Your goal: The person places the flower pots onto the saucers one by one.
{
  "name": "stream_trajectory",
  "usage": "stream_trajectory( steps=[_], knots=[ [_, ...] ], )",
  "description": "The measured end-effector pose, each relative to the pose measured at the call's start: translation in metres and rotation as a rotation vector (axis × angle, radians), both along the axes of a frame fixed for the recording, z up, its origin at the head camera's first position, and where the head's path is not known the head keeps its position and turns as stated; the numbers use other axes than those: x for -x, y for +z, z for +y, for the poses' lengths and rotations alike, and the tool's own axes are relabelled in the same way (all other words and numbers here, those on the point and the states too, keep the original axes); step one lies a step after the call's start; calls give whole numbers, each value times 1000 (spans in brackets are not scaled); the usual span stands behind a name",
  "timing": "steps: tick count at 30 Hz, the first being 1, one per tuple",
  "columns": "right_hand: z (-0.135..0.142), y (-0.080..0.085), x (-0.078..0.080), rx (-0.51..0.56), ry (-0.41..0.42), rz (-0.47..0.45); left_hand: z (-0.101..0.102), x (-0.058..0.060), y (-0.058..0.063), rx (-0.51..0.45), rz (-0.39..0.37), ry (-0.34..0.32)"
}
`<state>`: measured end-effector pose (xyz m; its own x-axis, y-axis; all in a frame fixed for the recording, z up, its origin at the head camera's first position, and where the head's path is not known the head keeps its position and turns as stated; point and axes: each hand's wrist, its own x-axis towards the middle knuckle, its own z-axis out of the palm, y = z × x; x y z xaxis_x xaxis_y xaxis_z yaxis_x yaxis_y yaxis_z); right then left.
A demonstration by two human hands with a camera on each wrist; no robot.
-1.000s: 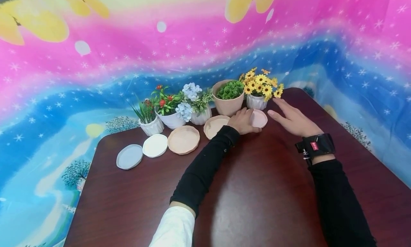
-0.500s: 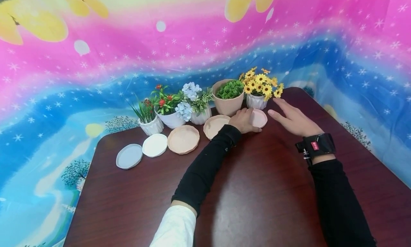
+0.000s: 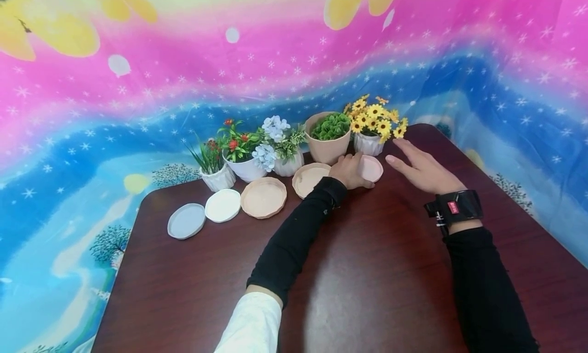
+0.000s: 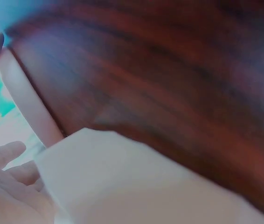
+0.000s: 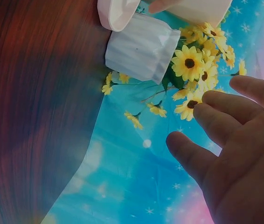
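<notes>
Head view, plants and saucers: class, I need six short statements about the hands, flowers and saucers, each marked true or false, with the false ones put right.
1. The left hand is at the pink saucer. True.
2. The right hand grips a flower pot. False: it holds nothing, and its fingers are extended.
3. The blue flowers stand between the red flowers and the leafy green plant. True.
4. The yellow flowers are at the left end of the plant row. False: they are at the right end.
5. The grey saucer is the leftmost saucer. True.
6. The white saucer is stacked on the grey saucer. False: it lies beside it on the table.
</notes>
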<state>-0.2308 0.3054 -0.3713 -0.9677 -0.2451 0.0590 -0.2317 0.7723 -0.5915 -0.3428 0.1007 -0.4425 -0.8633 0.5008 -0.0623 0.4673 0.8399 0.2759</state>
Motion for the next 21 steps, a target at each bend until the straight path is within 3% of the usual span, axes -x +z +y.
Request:
stream_trajectory(
  steps=[10,16,21],
  knots=[
    [4,0,0,11,0,7,-11,-13,8,-7,21,21],
    [7,-1,-1,6,1,1,-24,-21,16,-2,63,-35],
    [5,1,1,6,7,6,-39,-35,25,-17,68,-73]
  ],
)
